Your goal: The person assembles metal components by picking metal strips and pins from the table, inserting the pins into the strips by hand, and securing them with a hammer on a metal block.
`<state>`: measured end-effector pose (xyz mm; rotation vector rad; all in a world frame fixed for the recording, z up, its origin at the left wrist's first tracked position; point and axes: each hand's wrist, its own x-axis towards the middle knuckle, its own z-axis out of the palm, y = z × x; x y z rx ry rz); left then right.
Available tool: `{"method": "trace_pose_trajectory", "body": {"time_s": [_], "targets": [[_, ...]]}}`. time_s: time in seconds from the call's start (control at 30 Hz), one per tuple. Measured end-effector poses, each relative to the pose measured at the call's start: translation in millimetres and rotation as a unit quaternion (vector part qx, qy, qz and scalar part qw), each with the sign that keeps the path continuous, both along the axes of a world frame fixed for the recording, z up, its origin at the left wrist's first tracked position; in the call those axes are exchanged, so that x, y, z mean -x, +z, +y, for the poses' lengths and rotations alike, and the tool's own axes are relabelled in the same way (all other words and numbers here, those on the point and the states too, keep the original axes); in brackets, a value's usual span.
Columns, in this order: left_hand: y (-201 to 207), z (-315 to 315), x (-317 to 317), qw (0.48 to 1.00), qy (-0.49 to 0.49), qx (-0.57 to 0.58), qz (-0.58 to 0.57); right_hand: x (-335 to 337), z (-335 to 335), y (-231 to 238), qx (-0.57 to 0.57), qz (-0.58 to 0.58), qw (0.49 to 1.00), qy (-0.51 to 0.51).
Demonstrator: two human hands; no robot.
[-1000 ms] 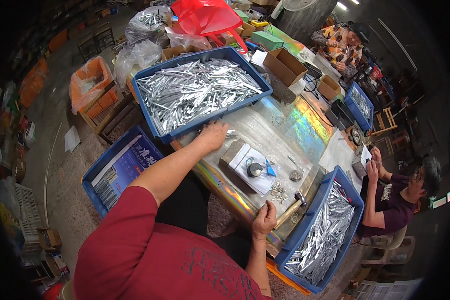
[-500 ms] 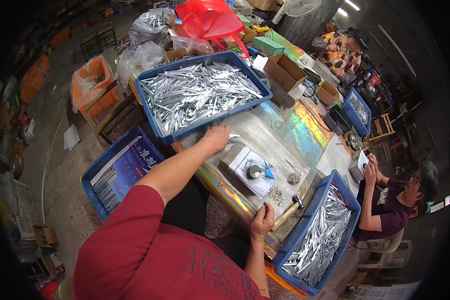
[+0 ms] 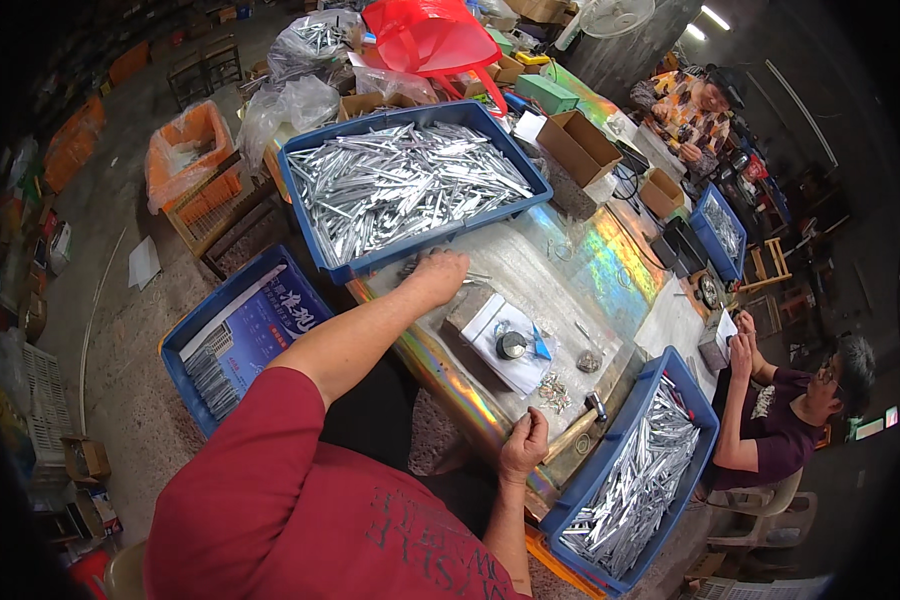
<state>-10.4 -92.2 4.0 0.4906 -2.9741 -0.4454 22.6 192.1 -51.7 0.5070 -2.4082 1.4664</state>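
Observation:
My left hand (image 3: 440, 276) is closed over a few thin silvery metal strips (image 3: 478, 278) beside the big blue tray; strip ends poke out from under it, while the fingertips are partly hidden. A heap of similar metal strips (image 3: 410, 190) fills that blue tray (image 3: 345, 270). At the table's near edge my right hand (image 3: 523, 446) has thumb and fingers pressed together; what they hold, if anything, is too small to make out. Near it lie a hammer (image 3: 570, 435) and a pile of small metal pins (image 3: 554, 392). Between my hands stands a block with white paper (image 3: 515, 372) and a round dark-topped object (image 3: 511, 345).
A second blue tray of strips (image 3: 560, 520) stands at the right table edge. Low on the left is a blue bin (image 3: 177, 370) with a printed sheet. Cardboard boxes (image 3: 577, 145) and a red bag (image 3: 420, 40) crowd the back. Two people (image 3: 790, 400) work on the right.
My left hand has shifted slightly to the right, and fewer strip ends show past its fingers. My right hand keeps its pinch in nearly the same place. The view has shifted slightly.

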Motion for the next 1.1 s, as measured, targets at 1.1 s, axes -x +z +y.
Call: {"method": "trace_pose_trajectory", "body": {"time_s": [1.1], "targets": [[-22.9, 7.3, -2.4, 0.810, -0.038, -0.427, 0.400, 65.5, -188.9, 88.0, 0.020, -0.059, 0.946, 0.317]]}}
